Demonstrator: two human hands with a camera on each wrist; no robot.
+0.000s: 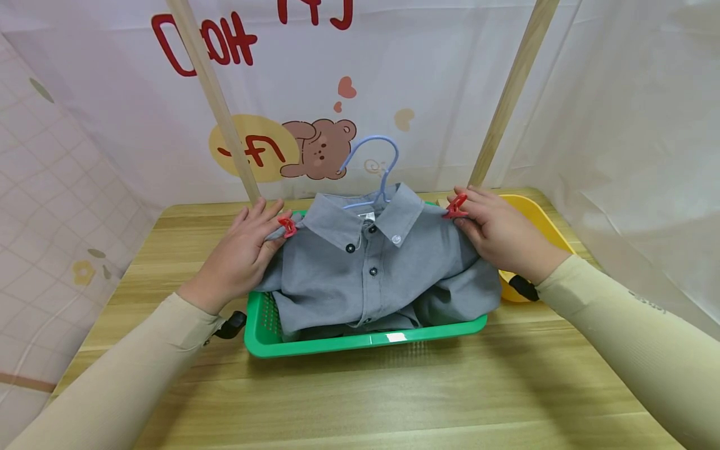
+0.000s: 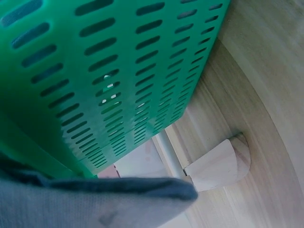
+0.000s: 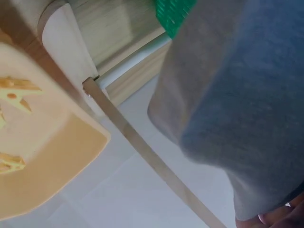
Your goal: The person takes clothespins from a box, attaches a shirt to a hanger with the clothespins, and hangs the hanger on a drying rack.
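A grey button-up shirt (image 1: 337,281) hangs on a light-blue hanger (image 1: 385,181), its collar facing me, and its lower part overlaps the green basket (image 1: 360,342). At the left shoulder my left hand (image 1: 242,253) pinches the cloth beside a red clothespin (image 1: 289,227). My right hand (image 1: 500,231) grips the other shoulder, fingers behind and thumb in front, next to a second red clothespin (image 1: 456,206). In the left wrist view a sleeve (image 2: 95,204) hangs beside the slotted basket wall (image 2: 128,71). Fingertips (image 3: 273,216) show under the cloth in the right wrist view.
A yellow bin (image 1: 531,209) stands right of the basket, with yellow clothespins (image 3: 16,90) inside. Two wooden poles (image 1: 514,87) rise behind the basket, one on each side. A printed white curtain (image 1: 439,75) hangs at the back of the wooden table (image 1: 394,400).
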